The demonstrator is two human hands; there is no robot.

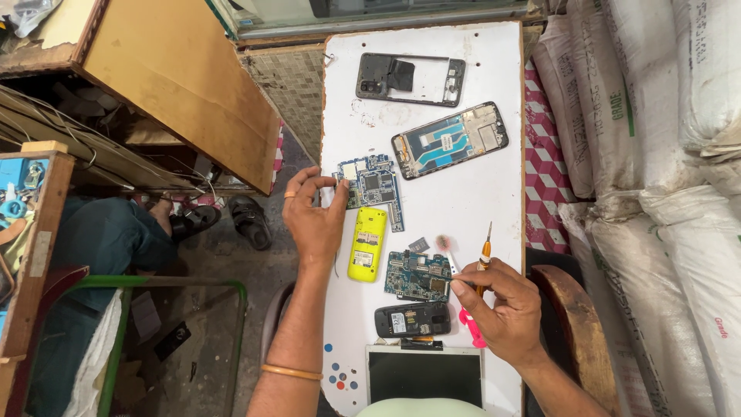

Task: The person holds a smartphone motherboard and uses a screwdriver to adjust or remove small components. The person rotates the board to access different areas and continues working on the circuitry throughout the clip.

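Head view shows you over a white board (494,193) laid out with phone parts. Your left hand (315,212) pinches the left edge of a blue circuit board (374,189) between thumb and fingertips, steadying it flat just above a yellow phone (368,243). Your right hand (502,305) is closed around an orange screwdriver (485,255), its tip pointing up and away from the work, and seems to grip a pink-handled brush (446,245) too; how the two tools sit in the fingers I cannot tell.

A second circuit board (418,276) lies just beside your right fingertips, with a black phone (411,319) below it. Further up lie an opened phone body (450,140) and a black frame (410,79), well apart from both hands.

By the look of it, you are at the stage of holding and inspecting the upper board, with the tools waiting. The next move calls for bringing the right hand across to that board while the left keeps its pinch light and on the edge only. Mind the small loose chip (419,244) between the boards, which a sleeve or wrist could sweep off.
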